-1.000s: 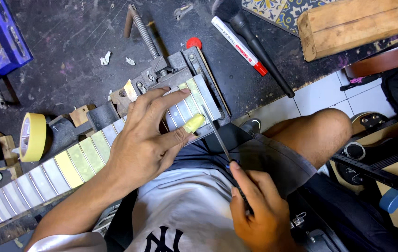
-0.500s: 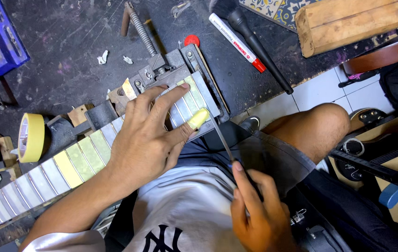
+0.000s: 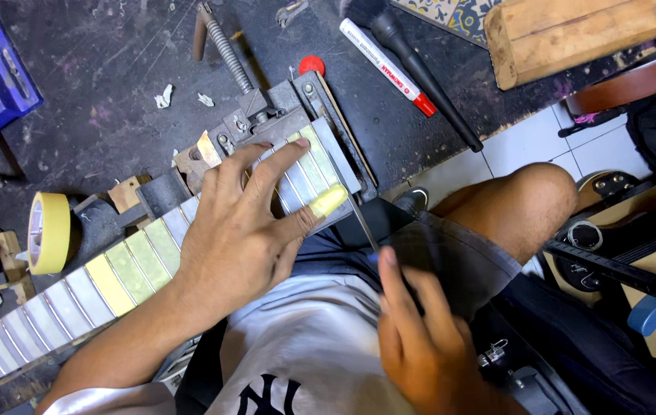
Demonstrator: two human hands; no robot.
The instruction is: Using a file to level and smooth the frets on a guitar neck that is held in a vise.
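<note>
Beside the fretboard (image 3: 113, 269), right hand (image 3: 420, 338) (gripping file (image 3: 362, 223)) advanced.

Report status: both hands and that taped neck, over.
Left hand flat on taped neck, thumb wrapped in tape. Right hand grips thin file at neck's edge. Nothing blocking.

Illumination: bright, even, diffuse, from above. Shadows soft and short; left hand (image 3: 239, 230) casts faint shadow onto taped strip (image 3: 124, 269) beneath. Darkest zones: lower right corner, area under bench edge. Mild glare on white floor tile (image 3: 532, 142) and metal strip segments. Dark bench top (image 3: 113, 77) slightly grainy, detail readable. Focus sharp at centre. Right hand (image 3: 424, 346) slightly soft, minor motion blur at fingertips. Wide-angle distortion: straight edges bow toward frame borders, most visible at wooden block (image 3: 574, 34) and left corners.
</note>
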